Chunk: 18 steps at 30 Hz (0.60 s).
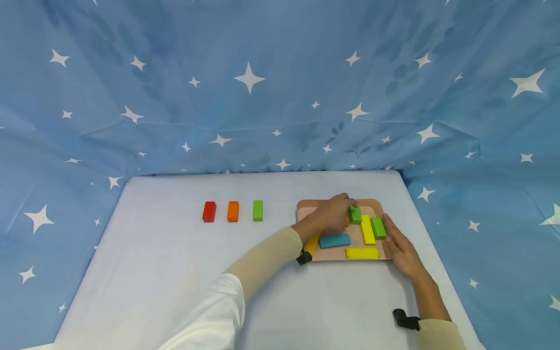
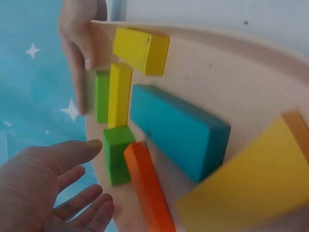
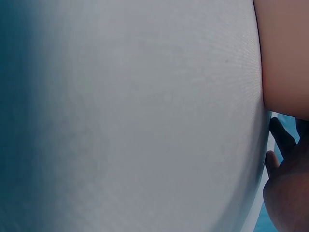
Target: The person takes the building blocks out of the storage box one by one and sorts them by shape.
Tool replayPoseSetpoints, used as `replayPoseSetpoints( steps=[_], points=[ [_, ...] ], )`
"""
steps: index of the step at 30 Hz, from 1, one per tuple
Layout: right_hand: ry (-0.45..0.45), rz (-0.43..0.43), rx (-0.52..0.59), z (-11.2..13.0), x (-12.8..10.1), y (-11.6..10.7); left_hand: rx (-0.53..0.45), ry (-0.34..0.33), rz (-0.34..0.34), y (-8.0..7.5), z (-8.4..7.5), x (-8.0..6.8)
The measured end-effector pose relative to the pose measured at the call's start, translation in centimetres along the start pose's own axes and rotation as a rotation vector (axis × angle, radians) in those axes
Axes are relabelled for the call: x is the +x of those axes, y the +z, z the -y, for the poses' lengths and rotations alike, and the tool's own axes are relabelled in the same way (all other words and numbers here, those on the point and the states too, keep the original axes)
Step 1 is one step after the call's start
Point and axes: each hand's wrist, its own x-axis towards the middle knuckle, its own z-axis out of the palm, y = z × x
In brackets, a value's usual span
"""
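My left hand point(image 1: 336, 213) reaches over a pink tray point(image 1: 337, 259). In the left wrist view its thumb tip is right beside a green block point(image 2: 116, 154), the other fingers loosely spread and holding nothing. An orange block point(image 2: 148, 188) leans close against that green one. My right hand point(image 1: 403, 250) rests along the tray's right edge with straight fingers, next to a second green block point(image 1: 378, 227). Also in the tray lie a long yellow block point(image 1: 367, 230), another yellow block point(image 1: 362, 253), a teal block point(image 1: 334, 241) and an amber block point(image 1: 312, 243), partly hidden by the left wrist.
A red block point(image 1: 209, 212), an orange block point(image 1: 233, 211) and a green block point(image 1: 257, 210) stand in a spaced row on the white table point(image 1: 166, 272), left of the tray. Blue star-patterned cloth point(image 1: 280, 112) hangs behind and beside the table.
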Motion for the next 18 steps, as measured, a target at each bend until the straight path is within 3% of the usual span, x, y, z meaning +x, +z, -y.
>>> replayPoseSetpoints(
  steps=[6,13,18],
  points=[
    [0.029,0.007,-0.014,0.3,-0.1,0.1,0.072,-0.016,-0.021,1.2,-0.7,0.7],
    [-0.001,0.003,-0.001,0.2,0.0,0.0,0.205,0.0,-0.052,2.4,-0.8,1.2],
    [0.016,0.011,0.001,0.2,-0.1,0.1,0.236,0.007,-0.072,2.9,-0.9,1.4]
  ],
)
